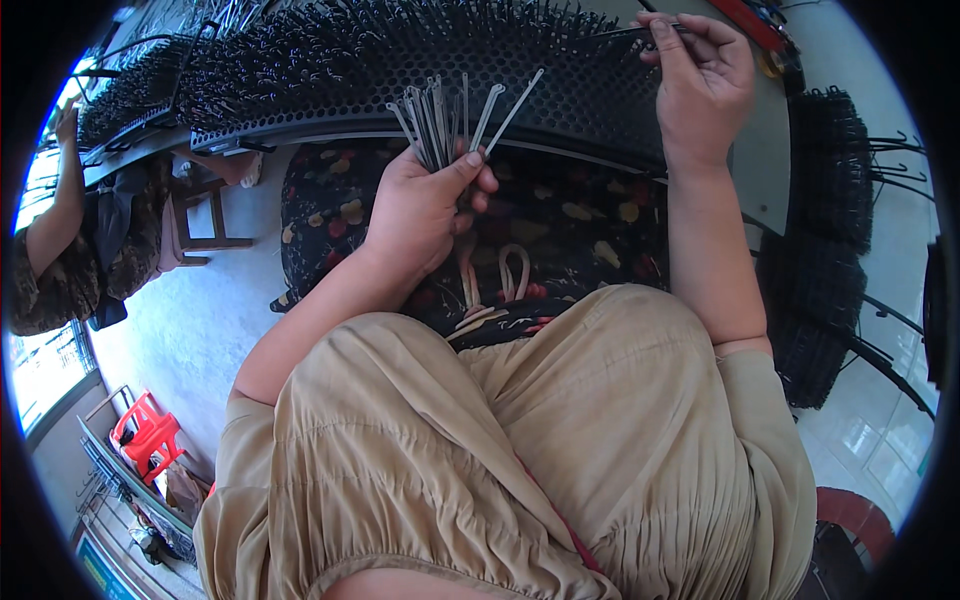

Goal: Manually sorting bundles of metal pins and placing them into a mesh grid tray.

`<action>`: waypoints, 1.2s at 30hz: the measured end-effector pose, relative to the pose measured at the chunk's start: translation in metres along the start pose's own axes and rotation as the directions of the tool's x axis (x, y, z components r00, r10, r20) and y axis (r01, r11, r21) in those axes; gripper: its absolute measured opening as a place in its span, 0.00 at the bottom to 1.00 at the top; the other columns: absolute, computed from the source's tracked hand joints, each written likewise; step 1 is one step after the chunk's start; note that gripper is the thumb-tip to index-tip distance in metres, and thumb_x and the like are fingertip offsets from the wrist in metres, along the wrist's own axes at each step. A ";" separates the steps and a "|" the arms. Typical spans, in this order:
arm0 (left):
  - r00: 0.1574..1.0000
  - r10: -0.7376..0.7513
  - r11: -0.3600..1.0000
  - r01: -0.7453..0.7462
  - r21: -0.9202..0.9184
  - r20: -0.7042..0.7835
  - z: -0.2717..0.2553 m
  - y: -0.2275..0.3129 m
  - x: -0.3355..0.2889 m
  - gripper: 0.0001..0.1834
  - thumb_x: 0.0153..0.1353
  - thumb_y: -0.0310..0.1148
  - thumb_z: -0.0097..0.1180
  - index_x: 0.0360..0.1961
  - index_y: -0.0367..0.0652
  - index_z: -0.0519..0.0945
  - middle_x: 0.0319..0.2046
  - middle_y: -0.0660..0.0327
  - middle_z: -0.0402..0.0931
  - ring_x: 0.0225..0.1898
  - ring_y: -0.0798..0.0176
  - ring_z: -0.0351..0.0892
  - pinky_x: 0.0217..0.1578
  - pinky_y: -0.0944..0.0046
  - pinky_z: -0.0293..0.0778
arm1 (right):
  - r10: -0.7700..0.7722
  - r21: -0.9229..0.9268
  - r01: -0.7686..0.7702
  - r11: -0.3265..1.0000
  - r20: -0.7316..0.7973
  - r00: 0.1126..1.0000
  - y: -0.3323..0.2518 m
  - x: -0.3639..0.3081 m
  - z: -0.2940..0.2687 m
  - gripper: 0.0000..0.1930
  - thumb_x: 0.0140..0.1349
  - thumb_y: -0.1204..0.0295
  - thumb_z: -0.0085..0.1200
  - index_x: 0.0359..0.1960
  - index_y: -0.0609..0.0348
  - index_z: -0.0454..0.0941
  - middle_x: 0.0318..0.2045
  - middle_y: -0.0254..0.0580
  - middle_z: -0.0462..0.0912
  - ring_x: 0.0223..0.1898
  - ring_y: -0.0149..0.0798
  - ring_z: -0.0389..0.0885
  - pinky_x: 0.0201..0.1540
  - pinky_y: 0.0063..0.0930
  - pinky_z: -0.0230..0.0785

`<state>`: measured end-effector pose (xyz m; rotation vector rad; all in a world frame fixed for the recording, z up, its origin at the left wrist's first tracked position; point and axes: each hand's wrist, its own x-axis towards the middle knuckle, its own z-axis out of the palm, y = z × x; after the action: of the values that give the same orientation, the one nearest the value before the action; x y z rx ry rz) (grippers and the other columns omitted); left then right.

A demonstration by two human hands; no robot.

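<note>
My left hand (422,208) is closed around a fanned bundle of thin grey metal rods with small looped ends (432,122), which point up and away from me. At the far right, my right hand (708,98) pinches a thin dark rod (632,32) between thumb and fingers. That rod reaches left over the edge of a black perforated rack (575,112). Dense rows of dark rods (340,65) stand in the rack's holes, while its near right part shows bare holes. Whether the pinched rod sits in a hole I cannot tell.
Black racks with hooks (830,190) line the right side. A dark floral cloth (330,205) lies below the rack, before my knees. On the left, a co-worker's arm (55,225) is near the rack, beside a wooden stool (215,225). A red plastic chair (150,435) stands lower left.
</note>
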<state>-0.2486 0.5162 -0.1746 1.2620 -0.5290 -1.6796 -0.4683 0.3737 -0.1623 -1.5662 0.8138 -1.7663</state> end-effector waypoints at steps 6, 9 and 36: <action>1.000 -0.004 1.000 0.004 0.013 -0.018 -0.001 0.001 0.002 0.02 0.67 0.28 0.52 0.37 0.43 0.74 0.27 0.63 0.77 0.23 0.74 0.72 0.16 0.77 0.60 | -0.002 -0.091 0.013 0.996 0.119 0.993 -0.004 -0.002 -0.001 0.08 0.62 0.83 0.56 0.38 0.64 0.70 0.37 0.51 0.85 0.37 0.32 0.85 0.32 0.15 0.74; 0.999 -0.014 0.999 0.016 0.030 -0.045 -0.001 0.002 0.002 0.02 0.67 0.28 0.52 0.37 0.43 0.74 0.27 0.63 0.77 0.22 0.74 0.72 0.16 0.77 0.60 | -0.038 -0.115 0.049 0.992 0.096 0.995 -0.010 -0.002 0.001 0.09 0.62 0.83 0.56 0.43 0.66 0.72 0.38 0.49 0.85 0.38 0.31 0.84 0.34 0.16 0.74; 0.998 0.007 0.999 -0.005 0.031 -0.064 -0.003 -0.001 -0.001 0.03 0.66 0.28 0.53 0.38 0.43 0.73 0.27 0.63 0.77 0.23 0.75 0.72 0.17 0.77 0.60 | -0.039 -0.343 0.182 0.922 0.385 0.922 -0.043 0.022 0.028 0.05 0.58 0.84 0.58 0.31 0.65 0.74 0.26 0.42 0.83 0.32 0.30 0.85 0.34 0.21 0.75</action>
<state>-0.2459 0.5184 -0.1759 1.3313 -0.5215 -1.6256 -0.4449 0.3814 -0.1119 -2.1575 0.9183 -1.3683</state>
